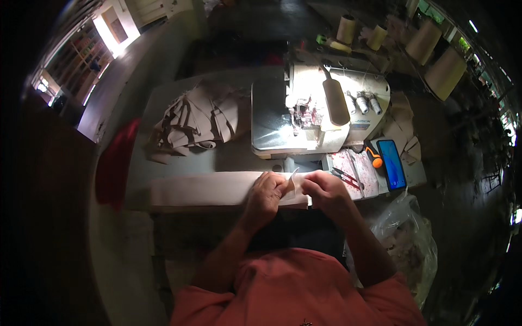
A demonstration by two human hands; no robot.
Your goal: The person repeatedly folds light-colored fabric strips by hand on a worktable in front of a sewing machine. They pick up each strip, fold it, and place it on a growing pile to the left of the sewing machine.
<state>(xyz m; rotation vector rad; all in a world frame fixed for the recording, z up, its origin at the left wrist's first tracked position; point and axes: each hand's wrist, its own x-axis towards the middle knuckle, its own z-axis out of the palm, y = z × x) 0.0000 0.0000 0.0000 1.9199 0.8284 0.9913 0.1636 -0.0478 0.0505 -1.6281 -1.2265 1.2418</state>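
Note:
A long pale strip of fabric (201,190) lies along the front edge of the table, its right end between my two hands. My left hand (266,191) is closed on the strip, thumb and fingers pinching it near a raised, folded flap (294,178). Just to the right, my right hand (328,192) is closed too, its curled fingers pinching the end of the same fabric. Exactly where those fingertips meet the cloth is partly hidden. Behind my hands stands a lit overlock sewing machine (342,133), its pale metal plate (266,117) on the left.
Cut fabric pieces (201,117) are heaped at the back left. Right of my hands lie red-handled thread snips (347,178), an orange-and-black tool (374,156) and a phone (391,163). A clear plastic bag (408,239) hangs below the right edge. Thread cones (424,42) stand behind; red cloth (117,165) hangs left.

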